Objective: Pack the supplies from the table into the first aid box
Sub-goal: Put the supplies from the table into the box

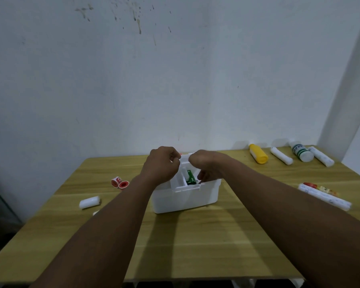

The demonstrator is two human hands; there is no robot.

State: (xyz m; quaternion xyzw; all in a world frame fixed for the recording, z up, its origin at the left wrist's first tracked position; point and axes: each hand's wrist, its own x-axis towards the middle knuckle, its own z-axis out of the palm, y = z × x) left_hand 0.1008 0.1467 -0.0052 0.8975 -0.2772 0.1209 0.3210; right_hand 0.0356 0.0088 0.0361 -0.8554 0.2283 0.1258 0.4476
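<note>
The white first aid box (pixel 185 199) stands open in the middle of the wooden table (pixel 195 242). A white inner tray (pixel 178 183) with dividers sits in its top, and a green packet (pixel 190 177) lies inside. My left hand (pixel 161 166) is over the box's left side, fingers curled round a white part at the tray's back edge. My right hand (pixel 206 166) bends down at the wrist into the box beside the green packet; its fingertips are hidden.
Left of the box lie two red tape rolls (pixel 120 182) and a white bandage roll (pixel 89 202). At the back right are a yellow bottle (pixel 258 156), a white roll (pixel 281 155), a green-labelled bottle (pixel 300 152) and another roll (pixel 321 156). A long white roll (pixel 324 197) lies at the right edge.
</note>
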